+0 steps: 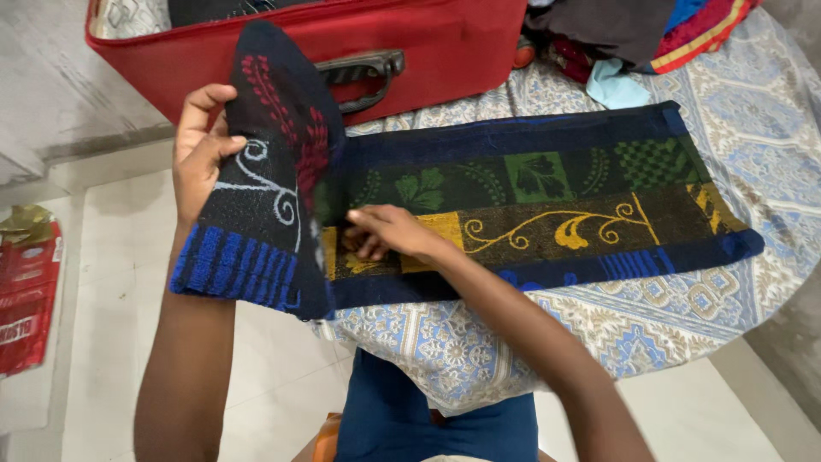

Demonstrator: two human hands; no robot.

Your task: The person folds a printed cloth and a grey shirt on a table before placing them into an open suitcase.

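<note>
**On the bench, a dark towel with one end lifted for folding**

Across the bench (pixel 727 282), which wears a pale blue patterned cloth (pixel 479 342), lies a long dark towel (pixel 547 205) with blue borders, green leaf squares and a yellow scroll band. Most of its length is spread flat. Only the end nearest the person is raised: the left hand (pixel 198 150) has it pinched, thumb on the near face and fingers (pixel 208 96) wrapped behind the edge, so that the flap stands up and leans over toward the flat part. The right hand (pixel 389 233) rests on the towel just at the crease, fingers curled down and pressing the cloth, gripping nothing that I can make out.

By my reckoning the fold is only begun. The flap has not been laid down, its edges are not matched to the rest, and the far end is untouched.

Behind the towel, touching its far edge or nearly so, stands an open red suitcase (pixel 445 43) with a dark handle (pixel 359 73). To one side of it sits a heap of clothes (pixel 633 34), dark, red and light blue. Down on the pale tiled floor (pixel 111 325) lies a red plastic bag (pixel 26 295).
</note>
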